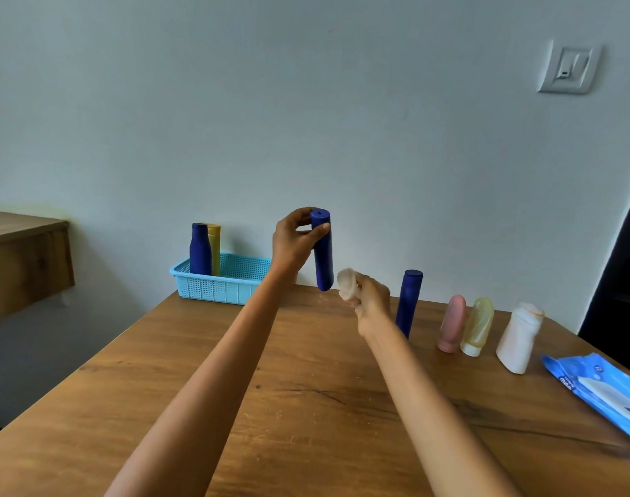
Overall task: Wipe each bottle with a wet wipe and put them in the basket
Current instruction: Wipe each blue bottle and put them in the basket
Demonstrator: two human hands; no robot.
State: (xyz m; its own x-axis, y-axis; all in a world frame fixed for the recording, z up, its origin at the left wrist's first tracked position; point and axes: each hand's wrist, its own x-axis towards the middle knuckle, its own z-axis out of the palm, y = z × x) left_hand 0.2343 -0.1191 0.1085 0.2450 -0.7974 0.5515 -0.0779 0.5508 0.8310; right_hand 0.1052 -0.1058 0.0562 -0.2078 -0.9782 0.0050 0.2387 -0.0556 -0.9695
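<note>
My left hand (pixel 293 242) grips the capped top of a dark blue tube bottle (pixel 323 260) and holds it upright above the table, just right of the light blue basket (pixel 213 286). Two bottles stand in the basket's left end: a dark blue one (pixel 200 250) and a yellow one (pixel 215 245) behind it. My right hand (pixel 372 299) holds a crumpled wet wipe (pixel 348 281) close to the tube's lower end, a small gap between them. Standing along the table's right side are another dark blue tube (pixel 409 303), a pink bottle (pixel 452 323), a yellowish bottle (pixel 478 326) and a white bottle (pixel 519 337).
A blue pack of wet wipes (pixel 602 392) lies at the table's right edge. The wooden table (pixel 306 407) meets the wall behind the basket. A wooden shelf (pixel 23 260) juts out at the left. A wall switch (pixel 568 68) sits high on the right.
</note>
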